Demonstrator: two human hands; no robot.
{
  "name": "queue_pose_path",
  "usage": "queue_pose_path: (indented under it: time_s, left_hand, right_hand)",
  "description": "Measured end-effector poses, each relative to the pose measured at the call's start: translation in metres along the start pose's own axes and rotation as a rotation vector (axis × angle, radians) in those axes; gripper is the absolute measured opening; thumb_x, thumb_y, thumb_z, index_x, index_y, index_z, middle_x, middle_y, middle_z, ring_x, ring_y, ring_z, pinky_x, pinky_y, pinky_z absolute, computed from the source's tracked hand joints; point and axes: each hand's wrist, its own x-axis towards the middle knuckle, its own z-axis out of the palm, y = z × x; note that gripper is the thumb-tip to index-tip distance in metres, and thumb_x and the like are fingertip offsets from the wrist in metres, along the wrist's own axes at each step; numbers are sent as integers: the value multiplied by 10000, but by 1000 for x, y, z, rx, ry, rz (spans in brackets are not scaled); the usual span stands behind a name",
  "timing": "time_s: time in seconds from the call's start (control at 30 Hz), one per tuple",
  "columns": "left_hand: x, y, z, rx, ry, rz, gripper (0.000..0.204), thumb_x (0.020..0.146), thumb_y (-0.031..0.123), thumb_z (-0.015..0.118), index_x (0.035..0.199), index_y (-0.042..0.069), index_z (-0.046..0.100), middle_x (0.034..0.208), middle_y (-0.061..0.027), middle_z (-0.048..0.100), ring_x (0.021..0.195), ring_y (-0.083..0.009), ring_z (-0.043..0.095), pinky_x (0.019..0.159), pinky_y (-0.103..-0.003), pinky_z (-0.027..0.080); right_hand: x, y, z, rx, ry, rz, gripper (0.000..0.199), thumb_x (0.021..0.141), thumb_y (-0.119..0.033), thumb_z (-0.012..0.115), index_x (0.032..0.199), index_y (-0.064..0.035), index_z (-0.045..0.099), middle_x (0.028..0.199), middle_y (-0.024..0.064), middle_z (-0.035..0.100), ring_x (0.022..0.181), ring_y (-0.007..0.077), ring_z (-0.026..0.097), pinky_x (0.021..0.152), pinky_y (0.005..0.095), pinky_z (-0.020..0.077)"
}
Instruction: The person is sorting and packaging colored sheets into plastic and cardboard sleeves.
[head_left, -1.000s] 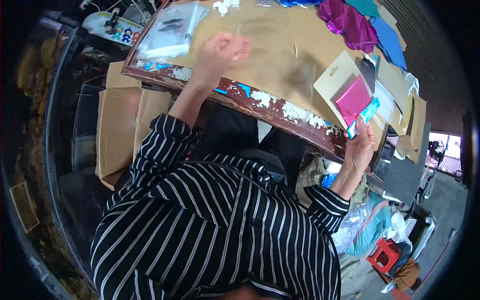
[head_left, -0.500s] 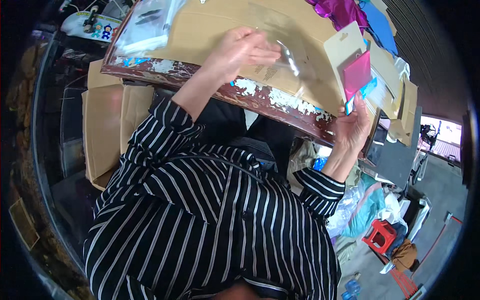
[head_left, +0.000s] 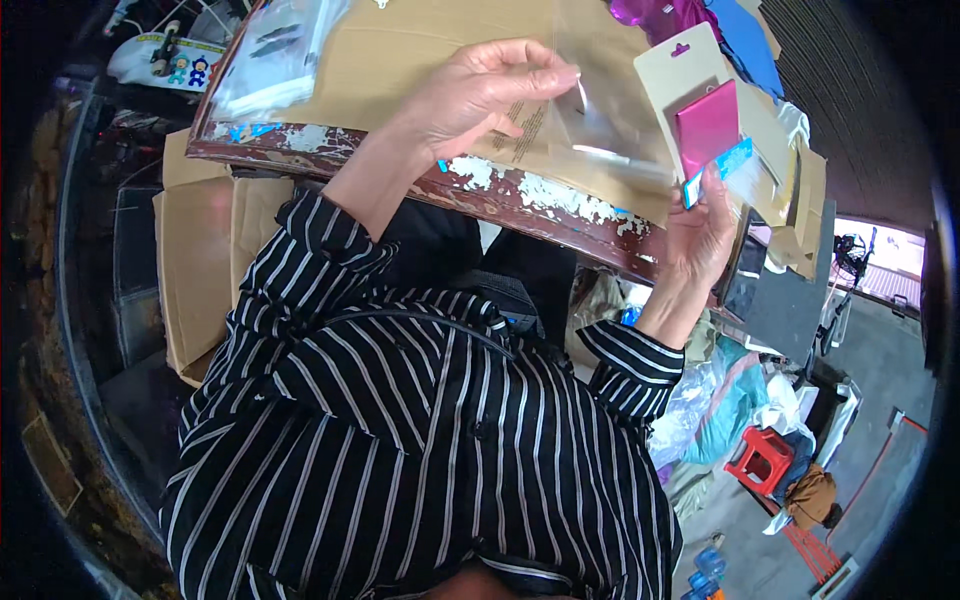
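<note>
Over the cardboard-covered table, my left hand (head_left: 490,95) pinches the edge of a clear plastic bag (head_left: 610,125) between thumb and fingers. The bag is see-through, with bright glare along its folds. At the right, my right hand (head_left: 698,232) grips the lower end of a beige hang card (head_left: 655,75) with a slot at its top. A flat pink piece (head_left: 706,128) lies against this card, and a blue label (head_left: 733,160) shows at its lower edge. The card is tilted, and its top points away from me.
A stack of clear plastic bags (head_left: 270,65) lies on the table's far left. The worn wooden edge (head_left: 480,200) has peeling paint. Shiny purple material (head_left: 685,20) is at the back right. Cardboard boxes (head_left: 205,260) stand left; a red stool (head_left: 760,460) is on the floor right.
My left hand has turned and closed on the clear bag, which is now spread out toward the card. The right hand has stayed nearly in place, still holding the card.
</note>
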Motion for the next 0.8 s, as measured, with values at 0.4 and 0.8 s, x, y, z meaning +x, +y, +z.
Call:
queue_pose_path:
  time_s: [0.4, 0.8]
  left_hand:
    - [37, -46, 9, 727, 442, 126, 346, 865, 417, 772, 1010, 102, 772, 1473, -169, 512, 1345, -313, 491, 1077, -454, 406]
    - [-32, -46, -51, 1669, 790, 312, 465, 811, 421, 793, 1112, 74, 722, 1473, -235, 477, 1362, -401, 445, 1072, -463, 405]
  right_hand:
    - [13, -11, 37, 68, -109, -29, 290, 904, -105, 731, 1173, -50, 640, 1079, 43, 695, 1000, 186, 660, 949, 466, 543]
    - [53, 57, 43, 121, -120, 329, 320, 910, -123, 724, 1197, -36, 614, 1159, 47, 667, 1123, 237, 611, 1134, 617, 395]
